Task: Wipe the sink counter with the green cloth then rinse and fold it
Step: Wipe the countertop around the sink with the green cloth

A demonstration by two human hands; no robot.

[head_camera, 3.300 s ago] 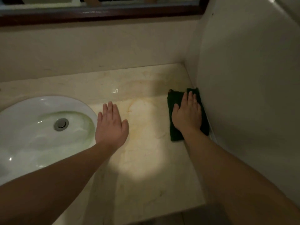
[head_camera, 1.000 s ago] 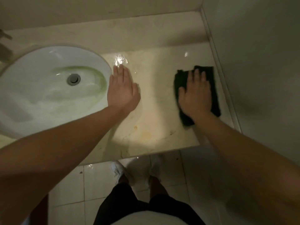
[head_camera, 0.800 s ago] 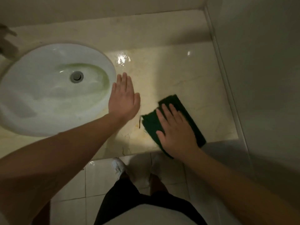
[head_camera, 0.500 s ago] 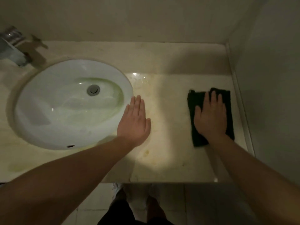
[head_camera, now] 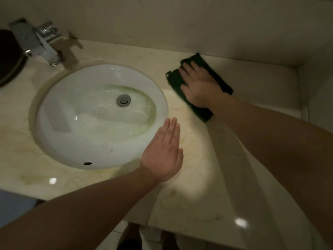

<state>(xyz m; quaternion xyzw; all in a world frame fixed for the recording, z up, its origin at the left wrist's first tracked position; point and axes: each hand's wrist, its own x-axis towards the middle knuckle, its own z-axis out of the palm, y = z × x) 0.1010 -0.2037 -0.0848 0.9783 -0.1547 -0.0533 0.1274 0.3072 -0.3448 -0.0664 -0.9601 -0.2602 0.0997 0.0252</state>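
A dark green cloth lies folded flat on the beige marble counter, near the back wall to the right of the sink. My right hand presses palm-down on it, fingers spread toward the back wall and covering its middle. My left hand rests flat on the counter at the sink's right rim, fingers together, holding nothing. The white oval sink has a greenish stain around its metal drain.
A chrome faucet stands at the back left, with a dark round object at the far left edge. A wall closes off the counter on the right. The front edge shows floor tiles and feet below.
My right hand has slid the cloth from beside the right wall toward the back wall and nearer the sink. The left hand stays flat by the sink rim. The view has shifted left.
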